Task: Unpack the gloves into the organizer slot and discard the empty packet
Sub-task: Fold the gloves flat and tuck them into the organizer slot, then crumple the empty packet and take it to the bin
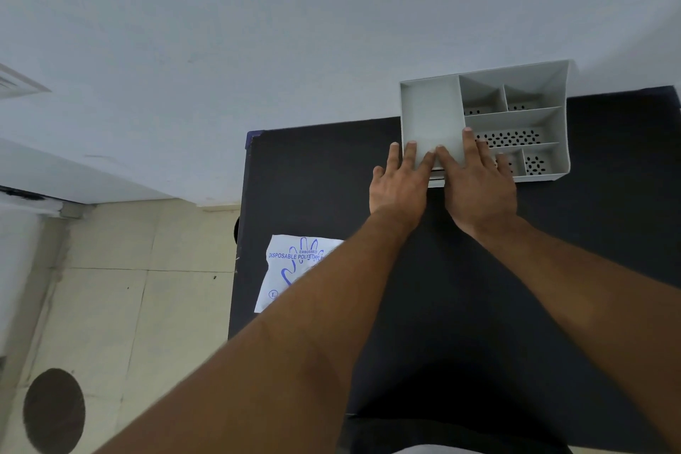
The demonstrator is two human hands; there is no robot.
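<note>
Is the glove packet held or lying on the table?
The packet lies flat on the table; left hand and right hand are at the organizer.

On black table (313, 177): organizer (554, 85), packet (294, 269)

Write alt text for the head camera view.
The left hand and right hand press flat, fingers straight, into the large left compartment of a grey organizer on a black table. A white glove packet with blue print lies near the table's left edge, partly hidden by the left forearm.
</note>
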